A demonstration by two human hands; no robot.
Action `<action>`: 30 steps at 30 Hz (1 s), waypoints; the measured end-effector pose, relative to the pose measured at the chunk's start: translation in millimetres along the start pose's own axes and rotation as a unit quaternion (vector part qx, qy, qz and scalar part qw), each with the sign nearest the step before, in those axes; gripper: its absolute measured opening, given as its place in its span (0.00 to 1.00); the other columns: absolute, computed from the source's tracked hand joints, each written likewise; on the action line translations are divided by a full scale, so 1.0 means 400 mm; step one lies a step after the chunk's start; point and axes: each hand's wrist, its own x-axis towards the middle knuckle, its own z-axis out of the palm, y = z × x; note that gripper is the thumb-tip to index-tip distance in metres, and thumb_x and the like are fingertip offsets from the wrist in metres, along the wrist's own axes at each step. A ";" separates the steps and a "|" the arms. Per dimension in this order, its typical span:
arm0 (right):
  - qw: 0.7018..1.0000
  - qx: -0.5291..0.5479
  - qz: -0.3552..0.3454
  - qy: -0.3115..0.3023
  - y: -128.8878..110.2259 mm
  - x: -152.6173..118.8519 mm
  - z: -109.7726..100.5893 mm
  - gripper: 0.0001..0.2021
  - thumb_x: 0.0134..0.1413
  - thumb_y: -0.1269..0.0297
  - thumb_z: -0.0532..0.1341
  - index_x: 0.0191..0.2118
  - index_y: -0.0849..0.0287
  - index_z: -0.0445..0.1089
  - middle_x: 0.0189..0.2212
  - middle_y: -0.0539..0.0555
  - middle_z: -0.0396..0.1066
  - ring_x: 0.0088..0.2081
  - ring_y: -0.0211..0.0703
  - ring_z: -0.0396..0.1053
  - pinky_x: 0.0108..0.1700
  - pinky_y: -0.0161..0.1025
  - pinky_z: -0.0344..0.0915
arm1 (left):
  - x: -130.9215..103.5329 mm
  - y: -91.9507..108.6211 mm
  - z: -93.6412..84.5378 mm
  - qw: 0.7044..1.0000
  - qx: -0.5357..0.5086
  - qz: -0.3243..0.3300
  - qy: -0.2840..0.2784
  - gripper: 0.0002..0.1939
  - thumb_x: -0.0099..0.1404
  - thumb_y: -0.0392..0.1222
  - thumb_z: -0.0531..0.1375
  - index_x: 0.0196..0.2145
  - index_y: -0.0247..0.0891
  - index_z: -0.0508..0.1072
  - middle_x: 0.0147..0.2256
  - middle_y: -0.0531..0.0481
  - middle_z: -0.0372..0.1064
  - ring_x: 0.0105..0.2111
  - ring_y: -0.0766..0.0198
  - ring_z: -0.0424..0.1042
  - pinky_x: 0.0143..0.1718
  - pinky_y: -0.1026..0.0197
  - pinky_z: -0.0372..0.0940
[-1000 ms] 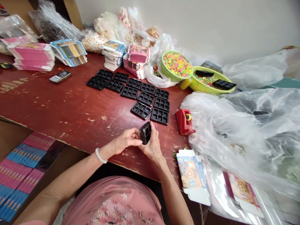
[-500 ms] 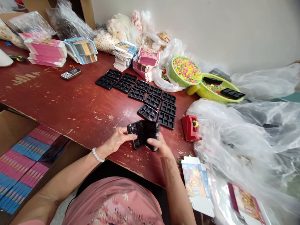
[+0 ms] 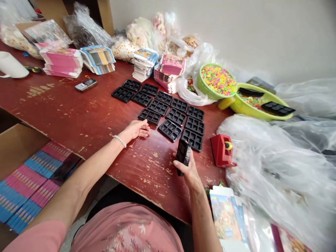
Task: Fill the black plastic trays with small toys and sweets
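Observation:
My right hand (image 3: 187, 167) is wrapped round a stack of black trays (image 3: 183, 157), held upright over the table near its front edge. My left hand (image 3: 137, 129), with a beaded bracelet on the wrist, is open with its fingers spread, just below a black tray (image 3: 149, 116) that lies flat. Nothing shows in that hand. Several more black compartment trays (image 3: 170, 130) lie in rows on the red table (image 3: 99, 119), from its middle towards the right.
A red tape dispenser (image 3: 222, 150) stands on the right beside plastic bags (image 3: 275, 168). Behind are green bowls (image 3: 217, 81) of colourful pieces, stacked cartons (image 3: 145, 63) and a phone (image 3: 86, 84). An open box (image 3: 21, 140) of packets stands at the lower left.
My left hand has let go of a tray and moved up and left; another tray now lies in the row there. My right hand keeps the stack. The view has shifted slightly.

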 end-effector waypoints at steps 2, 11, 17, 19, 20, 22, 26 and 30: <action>0.998 -0.059 -0.012 -0.006 -0.011 0.006 0.018 0.57 0.44 0.47 0.75 0.75 0.46 0.46 0.64 0.60 0.63 0.59 0.60 0.69 0.61 0.60 0.67 | -0.032 -0.002 0.010 0.999 0.026 -0.014 -0.027 0.17 0.59 0.47 0.73 0.32 0.31 0.74 0.28 0.41 0.75 0.24 0.54 0.77 0.27 0.55 0.73; 0.929 -0.337 -0.153 0.008 0.009 0.016 0.186 0.66 0.40 0.43 0.73 0.77 0.61 0.37 0.65 0.75 0.51 0.65 0.79 0.57 0.60 0.75 0.58 | -0.322 -0.112 0.039 0.948 0.205 0.165 -0.177 0.11 0.56 0.43 0.70 0.26 0.35 0.74 0.25 0.55 0.67 0.28 0.65 0.65 0.30 0.63 0.57; 0.958 -0.240 -0.077 -0.140 -0.063 0.002 0.269 0.66 0.35 0.48 0.77 0.77 0.56 0.42 0.64 0.70 0.59 0.63 0.72 0.63 0.61 0.69 0.63 | -0.373 -0.140 -0.022 0.971 0.169 0.135 -0.105 0.23 0.55 0.52 0.71 0.18 0.37 0.65 0.19 0.57 0.56 0.21 0.69 0.53 0.23 0.62 0.48; 0.978 -0.087 -0.014 -0.187 -0.078 0.018 0.260 0.60 0.36 0.49 0.76 0.75 0.51 0.48 0.63 0.64 0.65 0.61 0.65 0.67 0.61 0.63 0.66 | -0.374 -0.127 -0.046 0.983 0.092 0.128 -0.098 0.19 0.54 0.51 0.71 0.20 0.36 0.71 0.21 0.55 0.63 0.22 0.67 0.59 0.25 0.62 0.55; 0.984 -0.022 0.007 -0.177 -0.082 0.030 0.244 0.55 0.39 0.48 0.75 0.73 0.49 0.53 0.61 0.62 0.68 0.60 0.63 0.69 0.60 0.62 0.68 | -0.369 -0.114 -0.064 0.986 0.048 0.131 -0.092 0.16 0.53 0.50 0.72 0.23 0.35 0.75 0.23 0.53 0.69 0.24 0.65 0.65 0.28 0.62 0.61; 0.993 0.055 0.017 -0.101 -0.083 0.059 0.200 0.45 0.42 0.48 0.73 0.68 0.49 0.62 0.57 0.60 0.73 0.56 0.61 0.73 0.58 0.61 0.69 | -0.345 -0.077 -0.111 0.985 -0.031 0.155 -0.064 0.15 0.52 0.48 0.74 0.32 0.35 0.82 0.31 0.48 0.77 0.30 0.60 0.73 0.36 0.58 0.69; 0.999 0.040 -0.001 -0.020 -0.069 0.100 0.134 0.41 0.38 0.54 0.76 0.62 0.51 0.69 0.52 0.59 0.77 0.51 0.58 0.76 0.58 0.59 0.70 | -0.229 0.016 -0.216 0.982 -0.075 0.167 0.054 0.20 0.53 0.46 0.76 0.40 0.34 0.81 0.34 0.44 0.79 0.28 0.60 0.76 0.33 0.59 0.72; 0.999 0.025 0.025 -0.038 -0.046 0.100 0.143 0.45 0.37 0.55 0.78 0.64 0.51 0.67 0.57 0.59 0.75 0.52 0.59 0.77 0.59 0.59 0.69 | -0.069 0.080 -0.256 0.986 -0.071 0.110 0.104 0.15 0.65 0.46 0.70 0.44 0.35 0.74 0.33 0.45 0.78 0.24 0.61 0.77 0.30 0.59 0.74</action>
